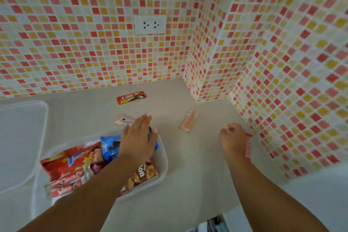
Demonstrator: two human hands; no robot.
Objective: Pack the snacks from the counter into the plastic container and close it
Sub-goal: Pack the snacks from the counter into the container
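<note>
Clear plastic container [163, 158], lower left of centre, is already holding red, blue and brown snack packs. Left hand [138, 138], fingers straight and spread, is pressing the blue pack [109, 149] down at the far rim; flattening it well will leave room. Right hand [234, 138], at right, is curling round what seems a pink-red wrapper [248, 149], though blur is hiding much. Loose snacks are lying on the counter [188, 175]: a red biscuit pack [131, 97] above centre, two pale bars [189, 121] nearer. Lid [22, 137] is waiting at far left.
</note>
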